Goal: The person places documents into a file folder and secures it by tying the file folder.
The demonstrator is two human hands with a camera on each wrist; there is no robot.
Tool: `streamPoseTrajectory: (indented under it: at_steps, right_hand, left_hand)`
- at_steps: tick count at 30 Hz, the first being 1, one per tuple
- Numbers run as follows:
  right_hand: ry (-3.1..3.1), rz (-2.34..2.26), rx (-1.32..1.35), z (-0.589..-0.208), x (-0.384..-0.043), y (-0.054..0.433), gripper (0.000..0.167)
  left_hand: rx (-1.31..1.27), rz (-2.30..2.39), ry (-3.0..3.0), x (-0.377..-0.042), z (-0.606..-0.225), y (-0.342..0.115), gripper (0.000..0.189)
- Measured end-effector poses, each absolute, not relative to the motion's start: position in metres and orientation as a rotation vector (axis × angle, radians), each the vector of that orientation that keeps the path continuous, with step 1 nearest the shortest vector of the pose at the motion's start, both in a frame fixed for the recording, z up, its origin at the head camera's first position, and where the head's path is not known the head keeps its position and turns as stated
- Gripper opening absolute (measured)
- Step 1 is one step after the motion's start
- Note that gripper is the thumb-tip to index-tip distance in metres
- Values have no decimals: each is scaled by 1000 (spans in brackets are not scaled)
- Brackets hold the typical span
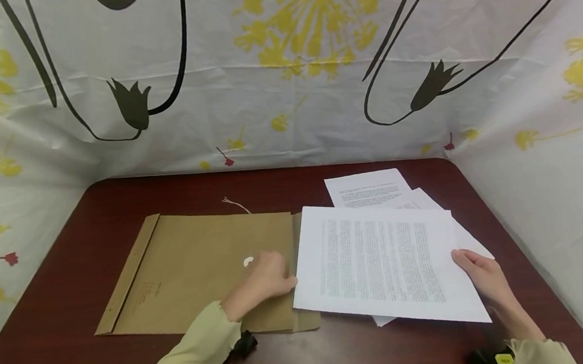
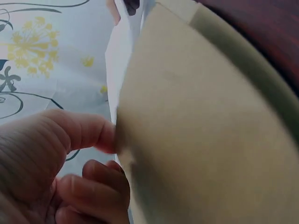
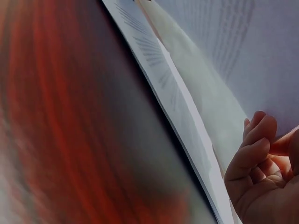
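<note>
Pinching the right-end edge of the brown envelope (image 1: 200, 256), the left hand (image 1: 264, 274) has its fingers curled; the right hand (image 1: 483, 276) grasps the printed sheet (image 1: 378, 260) by its right edge. The envelope lies left of centre on the desk (image 1: 344, 353), between the far and near edges; the sheet is held towards the desk's right edge, overlapping the envelope's right end. Whether any of it sits inside cannot be told. Loose sheets (image 1: 365, 188) lie partly beneath it, towards the far right corner. For sound work, in this inspector's judgement, the left hand should keep the envelope's edge lifted and steady, while the right keeps the sheet level and square to it, lest corners crease. Materials: the envelope is matt, stiff-looking brown paper, rectangular, with a folded strip (image 1: 127, 272) at its left end, a white disc (image 1: 248, 261) and a pale string (image 1: 236, 204) at its far edge. The paper is smooth, white, thin and flexible; the desk, dark red-brown, faintly glossy, round-cornered at the back.
</note>
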State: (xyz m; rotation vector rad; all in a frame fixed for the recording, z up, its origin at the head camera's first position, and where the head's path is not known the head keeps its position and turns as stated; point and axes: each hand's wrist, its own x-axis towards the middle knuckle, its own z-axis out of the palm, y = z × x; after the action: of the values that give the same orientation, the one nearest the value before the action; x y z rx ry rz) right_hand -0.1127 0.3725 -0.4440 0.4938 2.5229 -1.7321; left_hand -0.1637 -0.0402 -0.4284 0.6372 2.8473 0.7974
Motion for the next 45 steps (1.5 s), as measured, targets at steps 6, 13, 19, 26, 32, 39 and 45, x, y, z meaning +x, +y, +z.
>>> streamPoseTrajectory:
  at_steps: [6,13,19,26,32,39,45]
  right_hand:
    - [2620,-1660,392,-448,-116,360,43]
    - [2561,-1659,367,-448,-121,351,56]
    - [2502,-1717,362,-444,-128,342,53]
    - [2388,-1868,387,-443,-135,316,45]
    - [2285,-1976,400,-449,-141,294,34]
    - [2350,-1893,269,-452,-145,275,39]
    - [2350,-1881,252,-452,-146,266,38]
  left_hand:
    - [656,899,2869,-158,-425,-42,44]
    - [706,992,2962,-154,-411,-50,42]
    - [703,1079,2950,-153,-401,-57,33]
    - [723,1073,2980,-154,-399,-59,32]
    - [737,1103,2959,-155,-399,-60,32]
    - [749,1103,2967,-155,-399,-60,33]
    - [731,1085,2969,-155,-399,-61,33]
